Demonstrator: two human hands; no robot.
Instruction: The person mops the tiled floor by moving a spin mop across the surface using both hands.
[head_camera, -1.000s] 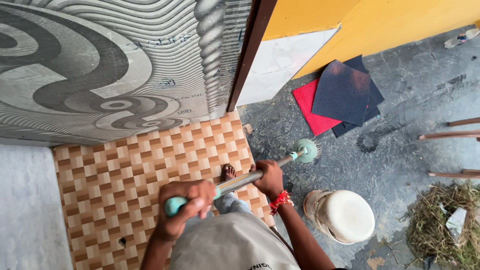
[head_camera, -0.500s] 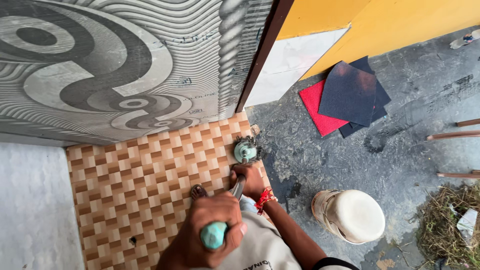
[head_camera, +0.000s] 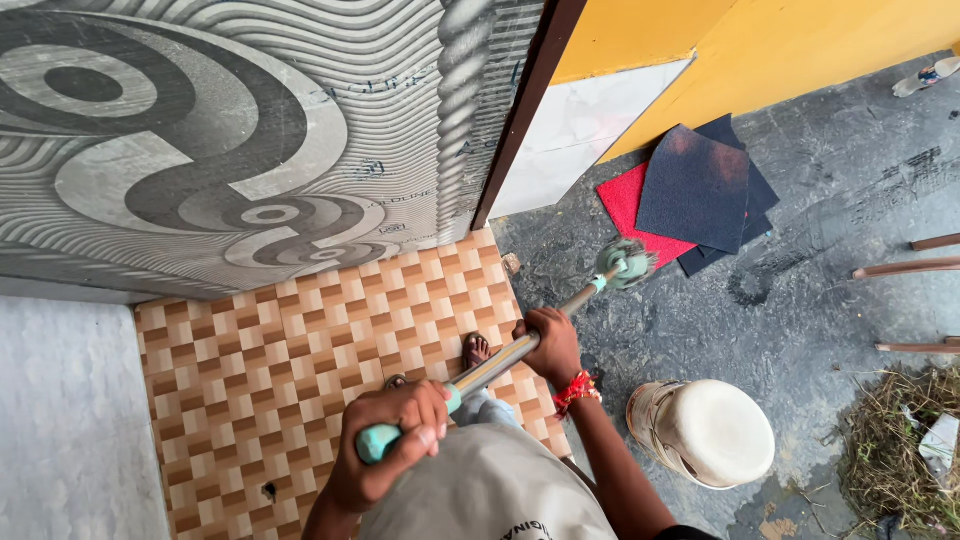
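both hands (head_camera: 548, 345) clasp angled mop handle (head_camera: 500, 366).

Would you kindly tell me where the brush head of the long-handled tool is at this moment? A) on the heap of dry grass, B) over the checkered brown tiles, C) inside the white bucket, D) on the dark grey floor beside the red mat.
D: the brush head sits on the dark grey floor at the edge of the red mat, with both the left hand and the right hand gripping the handle.
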